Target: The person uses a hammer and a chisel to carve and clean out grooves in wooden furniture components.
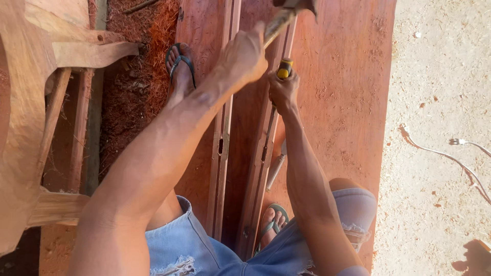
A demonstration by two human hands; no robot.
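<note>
Gripping hammer [286, 13] and chisel [284, 69] (hands [245, 53] close) over narrow rail [266, 148].

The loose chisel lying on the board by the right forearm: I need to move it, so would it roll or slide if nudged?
The spare chisel looks rounded, so it would probably roll sideways. It seems stiff, likely heavy for its size. The sheet looks flat, so it shouldn't travel far.

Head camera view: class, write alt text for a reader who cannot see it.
Seen from above, a person's left hand grips a hammer while the right hand holds a yellow-handled chisel over a grooved wooden strip on a reddish board.
</note>
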